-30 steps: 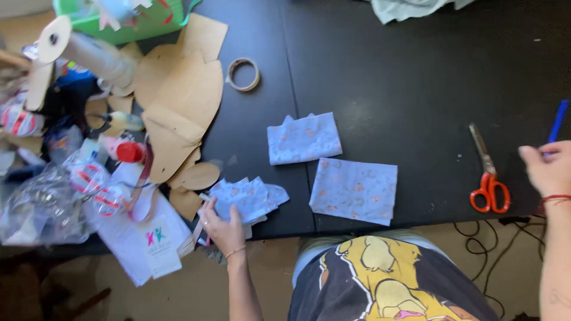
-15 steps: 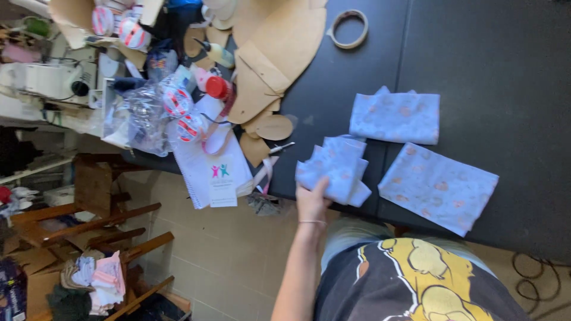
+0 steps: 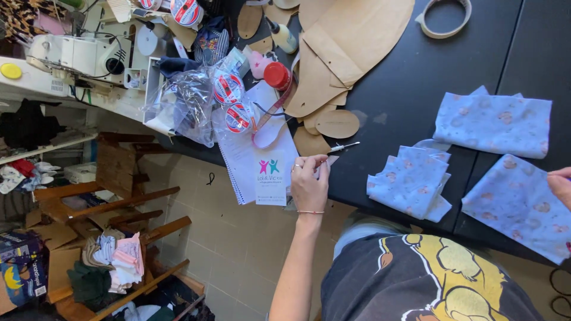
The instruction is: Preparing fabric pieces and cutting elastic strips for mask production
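The left hand (image 3: 309, 183) has been shifted off the folded blue cloth (image 3: 412, 181), now pinched shut around a thin metal tool (image 3: 342, 147) at the table edge (image 3: 357, 199), while the right hand (image 3: 560, 185), its grip not discernible, is rested on another blue cloth piece (image 3: 517, 205).

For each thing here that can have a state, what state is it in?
Left hand: fingers closed on a thin pen-like tool at the table edge.
Right hand: resting on blue cloth, grip unclear.
Middle blue cloth: folded, rumpled.
Upper blue cloth: folded flat.
Notebook: closed, overhanging the edge.
Red-capped bottle: capped.
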